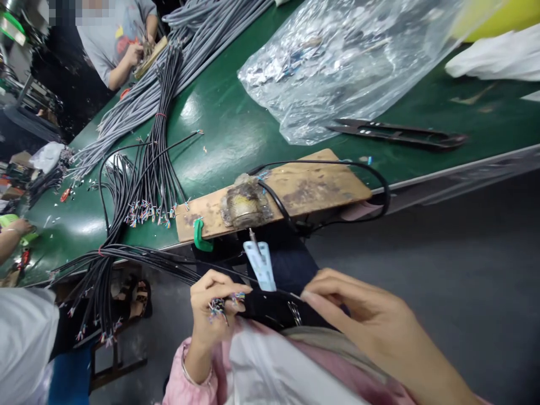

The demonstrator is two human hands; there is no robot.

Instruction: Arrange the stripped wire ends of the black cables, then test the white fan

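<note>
My left hand (213,309) is closed in a pinch on the stripped end of a black cable (169,267), with coloured wire strands (221,306) fanning out at my fingertips. My right hand (354,312) is closed on the same cable a little to the right, over my lap. Just above my hands a light blue tool (260,264) with a metal tip points up toward the wooden board (312,188). The cable runs left to a tied black bundle (99,275) that hangs over the table edge.
The board carries a grimy solder pot (244,205) and a green clamp (200,236). More black cables (156,169), grey cables (139,95), a plastic bag (346,62) and snips (400,133) lie on the green table (219,129). Another person (118,34) works at the far end.
</note>
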